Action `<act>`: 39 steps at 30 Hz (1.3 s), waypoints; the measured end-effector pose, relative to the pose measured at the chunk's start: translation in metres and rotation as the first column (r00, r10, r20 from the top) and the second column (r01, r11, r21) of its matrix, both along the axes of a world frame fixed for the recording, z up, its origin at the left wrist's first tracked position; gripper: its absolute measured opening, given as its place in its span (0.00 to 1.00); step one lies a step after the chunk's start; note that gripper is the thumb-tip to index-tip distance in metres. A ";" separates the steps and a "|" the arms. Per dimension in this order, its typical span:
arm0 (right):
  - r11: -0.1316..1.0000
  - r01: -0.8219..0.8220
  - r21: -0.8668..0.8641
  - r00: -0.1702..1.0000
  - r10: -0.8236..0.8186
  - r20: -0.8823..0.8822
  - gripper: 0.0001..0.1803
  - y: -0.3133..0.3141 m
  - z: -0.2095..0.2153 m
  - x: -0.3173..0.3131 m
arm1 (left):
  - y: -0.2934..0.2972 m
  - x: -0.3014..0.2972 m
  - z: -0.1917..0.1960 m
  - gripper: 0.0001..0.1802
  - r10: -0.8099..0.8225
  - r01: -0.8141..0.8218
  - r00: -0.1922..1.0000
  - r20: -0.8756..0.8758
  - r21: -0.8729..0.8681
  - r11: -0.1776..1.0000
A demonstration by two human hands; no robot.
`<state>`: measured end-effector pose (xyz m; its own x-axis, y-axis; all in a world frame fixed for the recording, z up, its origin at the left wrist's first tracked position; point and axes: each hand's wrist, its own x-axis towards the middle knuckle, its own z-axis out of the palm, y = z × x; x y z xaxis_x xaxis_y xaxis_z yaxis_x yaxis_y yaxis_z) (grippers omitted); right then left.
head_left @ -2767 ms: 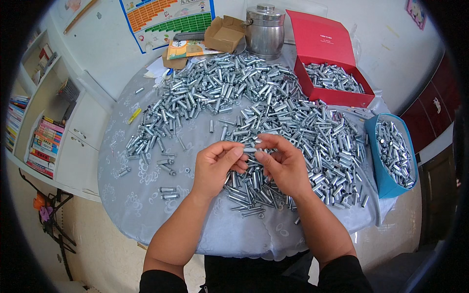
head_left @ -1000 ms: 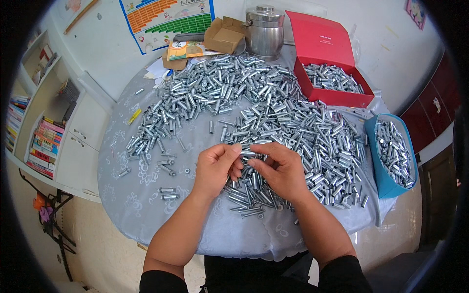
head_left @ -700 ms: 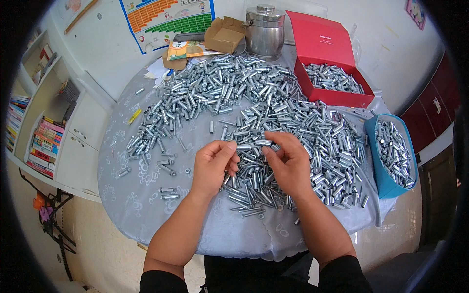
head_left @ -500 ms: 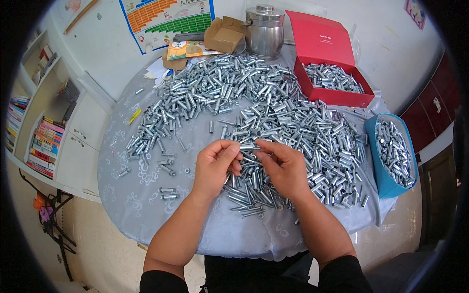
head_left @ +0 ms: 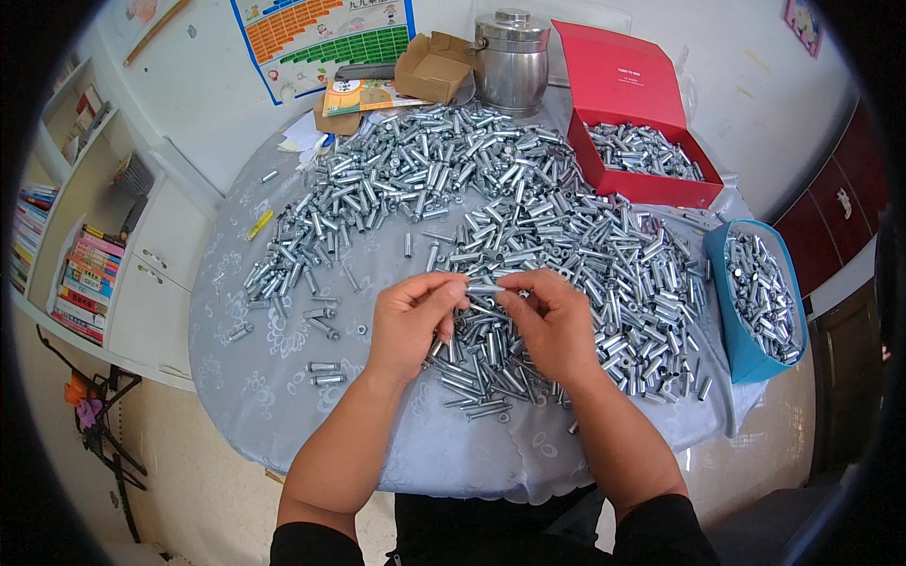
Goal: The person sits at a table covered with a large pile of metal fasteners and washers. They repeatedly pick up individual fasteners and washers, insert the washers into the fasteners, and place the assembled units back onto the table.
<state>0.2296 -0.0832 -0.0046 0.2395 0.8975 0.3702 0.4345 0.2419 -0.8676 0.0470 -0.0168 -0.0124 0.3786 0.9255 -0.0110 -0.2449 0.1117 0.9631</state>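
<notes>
1. From afar, I am watching the left hand (head_left: 408,323) pinching one end of a silver metal piece (head_left: 485,289) — thumb and forefinger clamped on it.
2. The right hand (head_left: 555,323) is gripping the other end between thumb and forefinger.
3. Both forearms (head_left: 332,439) are angling inward — the piece is hovering over the metal heap (head_left: 623,283) on the table (head_left: 250,330).

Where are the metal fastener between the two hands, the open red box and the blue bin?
Metal fastener (head_left: 485,289): head view, middle of its exposed shaft.
Red box (head_left: 661,190): head view, its front wall.
Blue bin (head_left: 744,365): head view, its near wall.
</notes>
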 end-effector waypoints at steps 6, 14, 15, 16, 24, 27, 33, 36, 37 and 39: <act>0.988 0.151 -0.026 0.985 -0.153 -0.074 0.08 0.001 0.002 0.001 | 0.008 -0.008 -0.010 0.10 0.135 -0.079 0.969 -0.205 0.259 0.963; 0.983 0.180 0.046 0.983 -0.177 -0.055 0.11 0.003 0.000 0.002 | 0.023 -0.016 -0.012 0.13 0.451 0.046 0.730 -0.513 0.695 0.717; 0.984 0.174 0.041 0.984 -0.172 -0.055 0.11 0.003 0.000 0.002 | 0.026 -0.016 -0.015 0.14 0.518 0.060 0.671 -0.530 0.736 0.675; 0.985 0.169 0.037 0.984 -0.167 -0.054 0.11 0.003 0.000 0.001 | 0.028 -0.016 -0.019 0.14 0.583 0.080 0.609 -0.538 0.772 0.630; 0.991 0.133 0.023 0.990 -0.132 -0.056 0.10 0.002 0.001 -0.002 | 0.034 -0.014 -0.022 0.15 0.643 0.282 0.415 -0.644 0.763 0.582; 0.991 0.137 0.015 0.990 -0.136 -0.050 0.09 0.002 0.002 -0.003 | 0.033 -0.015 -0.020 0.15 0.613 0.328 0.387 -0.689 0.724 0.607; 0.990 0.141 0.022 0.989 -0.140 -0.042 0.09 0.002 0.003 -0.004 | 0.033 -0.016 -0.015 0.11 0.605 0.339 0.387 -0.696 0.717 0.609; 0.990 0.138 0.021 0.990 -0.137 -0.038 0.09 0.001 0.003 -0.003 | 0.032 -0.017 -0.012 0.09 0.608 0.267 0.397 -0.687 0.720 0.640; 0.990 0.139 0.018 0.990 -0.139 -0.036 0.09 0.001 0.003 -0.003 | 0.032 -0.017 -0.012 0.09 0.608 0.229 0.400 -0.686 0.717 0.658; 0.990 0.140 0.016 0.990 -0.139 -0.037 0.08 0.001 0.003 -0.004 | 0.031 -0.017 -0.011 0.09 0.601 0.186 0.389 -0.699 0.698 0.692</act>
